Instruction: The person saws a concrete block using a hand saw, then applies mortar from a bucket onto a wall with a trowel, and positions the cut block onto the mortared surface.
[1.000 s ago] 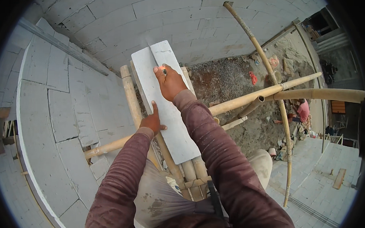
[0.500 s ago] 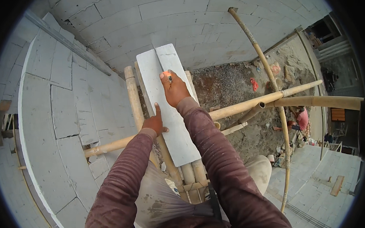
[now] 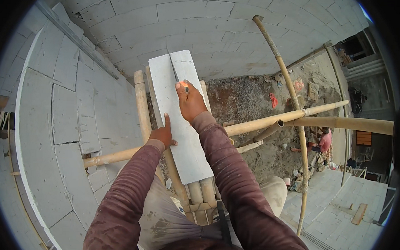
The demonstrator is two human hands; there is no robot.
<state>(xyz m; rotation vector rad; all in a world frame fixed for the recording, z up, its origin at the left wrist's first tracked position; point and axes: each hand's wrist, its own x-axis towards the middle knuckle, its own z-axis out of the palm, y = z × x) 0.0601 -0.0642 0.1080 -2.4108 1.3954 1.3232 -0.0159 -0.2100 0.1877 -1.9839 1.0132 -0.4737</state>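
Note:
A long pale lightweight concrete block point(image 3: 188, 155) lies lengthwise in front of me on bamboo poles. My right hand point(image 3: 193, 102) is closed round the orange and black handle of a handsaw point(image 3: 172, 67), its thumb along the top. The thin blade lies in a cut running in from the block's far end, and its tip sticks out past that end. At the block's left edge, my left hand point(image 3: 163, 134) grips it, one finger stretched forward and the thumb on the top face. Its remaining fingers are hidden.
Bamboo poles point(image 3: 270, 123) cross at the right; a block wall point(image 3: 199, 19) rises ahead and another surface of blocks point(image 3: 68, 111) stands left. Far below right, a person in a pink top point(image 3: 325, 141) sits on muddy ground near a red scrap point(image 3: 273, 100).
The whole view has shifted slightly. My right hand and the saw handle sit a little nearer to me along the block. My left hand keeps its place on the block's edge.

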